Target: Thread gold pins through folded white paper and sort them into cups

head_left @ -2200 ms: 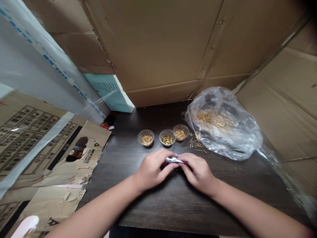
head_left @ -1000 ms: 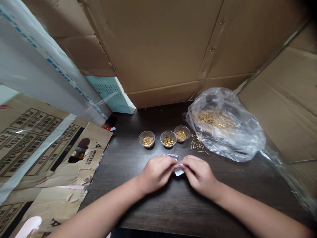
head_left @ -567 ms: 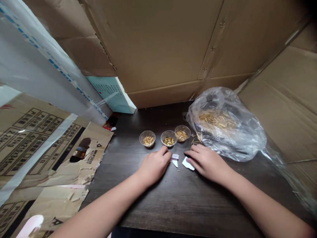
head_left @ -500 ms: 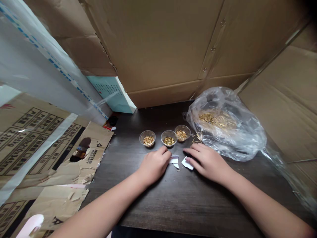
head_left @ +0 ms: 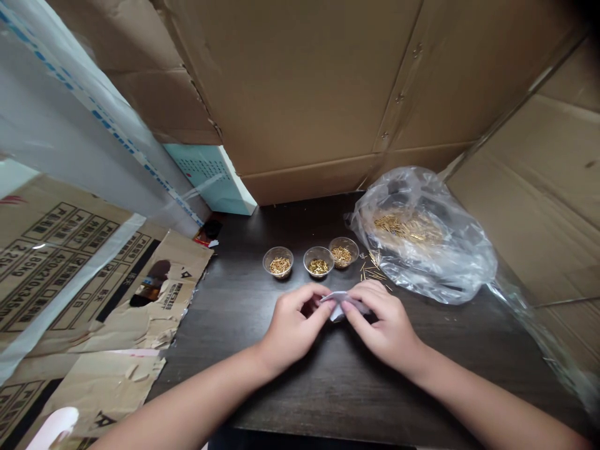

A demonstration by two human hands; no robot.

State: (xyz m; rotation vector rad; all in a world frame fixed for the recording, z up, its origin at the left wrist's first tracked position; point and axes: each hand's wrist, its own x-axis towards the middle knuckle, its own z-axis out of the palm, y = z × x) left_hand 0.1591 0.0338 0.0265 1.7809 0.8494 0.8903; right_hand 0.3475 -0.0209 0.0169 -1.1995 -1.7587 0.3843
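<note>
Between my two hands is white paper [head_left: 338, 312], partly covered by my fingers; I cannot tell whether it is one piece or more. My left hand [head_left: 296, 322] pinches its left side with thumb and fingers. On the right side, my right hand [head_left: 382, 319] grips it the same way. Just beyond stand three small clear cups: a left cup [head_left: 278, 253], a middle cup [head_left: 319, 252] and a right cup [head_left: 344, 242]. Small gold-coloured metal pins [head_left: 319, 267] lie in each of them.
A clear plastic bag [head_left: 435, 275] with many gold pins rests at the back right. Several loose pins [head_left: 372, 272] lie beside it on the dark table [head_left: 300, 400]. Cardboard walls [head_left: 300, 87] close off the back and right; a printed carton [head_left: 135, 300] stands at left.
My hands have come together and now hold the white paper between them, raised off the table. Before, the paper pieces lay on the table with my hands apart. The cups have stayed put.
</note>
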